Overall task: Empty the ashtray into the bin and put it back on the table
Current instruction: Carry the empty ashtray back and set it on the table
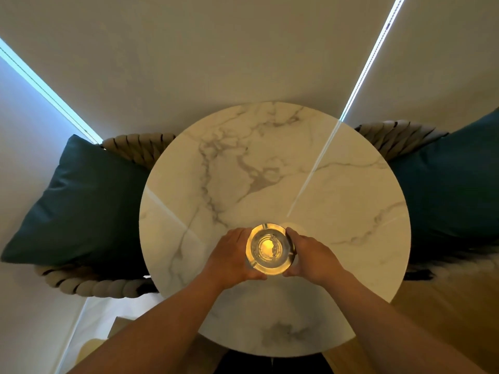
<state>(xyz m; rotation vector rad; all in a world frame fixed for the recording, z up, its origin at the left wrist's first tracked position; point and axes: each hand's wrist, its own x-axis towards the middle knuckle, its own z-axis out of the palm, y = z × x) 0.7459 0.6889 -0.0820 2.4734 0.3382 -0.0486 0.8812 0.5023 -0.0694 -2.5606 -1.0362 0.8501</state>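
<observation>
A round clear glass ashtray (269, 249) glows yellow over the near middle of a round white marble table (275, 168). A little grey ash shows inside it. My left hand (232, 259) cups its left side and my right hand (310, 256) cups its right side, so both hands grip it at once. I cannot tell whether the ashtray rests on the table top or is lifted just above it. No bin is in view.
Rope-woven chairs with dark teal cushions stand on either side: left cushion (78, 203), right cushion (453, 184). A pale blind or wall (243, 49) rises behind the table. Wooden floor (445, 319) shows at the lower right.
</observation>
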